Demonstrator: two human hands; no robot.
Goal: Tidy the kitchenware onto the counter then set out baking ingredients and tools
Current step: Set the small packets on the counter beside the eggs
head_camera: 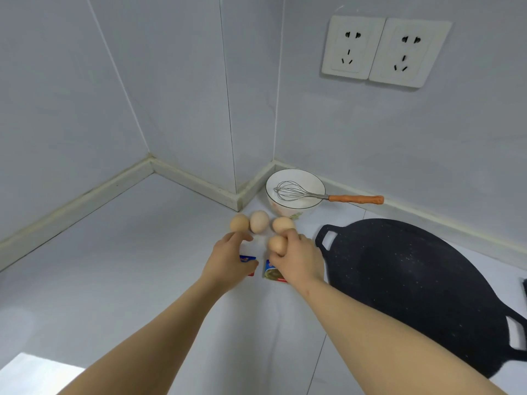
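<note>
Three beige eggs lie in a row on the white counter (128, 252): the left egg (239, 222), the middle egg (259, 221) and the right egg (282, 224). My right hand (298, 259) grips a fourth egg (276, 244) just in front of the right egg. My left hand (228, 259) reaches toward the left egg, its fingertips close beneath it and holding nothing. Two small packets lie under my hands, a blue one (247, 259) and a blue-green one (272, 272). Behind the eggs stands a white bowl (295, 192) with a wire whisk (328, 195) lying across it.
A black speckled griddle pan (413, 280) with two handles lies flat to the right. Tiled walls form a corner behind the bowl. Two white wall sockets (385, 51) sit above on the right wall. Bare counter stretches to the left.
</note>
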